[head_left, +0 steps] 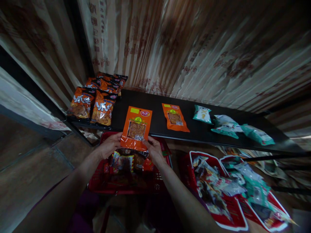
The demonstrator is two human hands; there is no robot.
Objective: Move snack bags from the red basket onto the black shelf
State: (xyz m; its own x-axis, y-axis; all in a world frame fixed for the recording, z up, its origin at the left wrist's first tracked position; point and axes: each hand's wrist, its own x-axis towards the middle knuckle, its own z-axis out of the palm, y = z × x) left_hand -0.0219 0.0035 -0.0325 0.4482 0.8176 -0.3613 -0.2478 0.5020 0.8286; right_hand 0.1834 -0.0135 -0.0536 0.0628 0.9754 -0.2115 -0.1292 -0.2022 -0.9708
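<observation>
Between my two hands is an orange snack packet (136,127) with a clear window showing brown sticks inside. My left hand (110,145) grips its lower left edge, and my right hand (153,149) pinches the lower right corner. The packet is tilted up at the front edge of a black shelf (155,111). A matching orange packet (174,117) lies on the shelf to the right. Below my hands sits a red basket (116,184) holding assorted snack packets (123,161).
Black-and-orange snack bags (103,106) stand grouped at the shelf's left end. Several green-and-white bags (202,114) lie toward the right. Two more red baskets, one with mixed bags (213,187) and one with green bags (255,187), are at lower right. A patterned curtain (170,48) hangs behind.
</observation>
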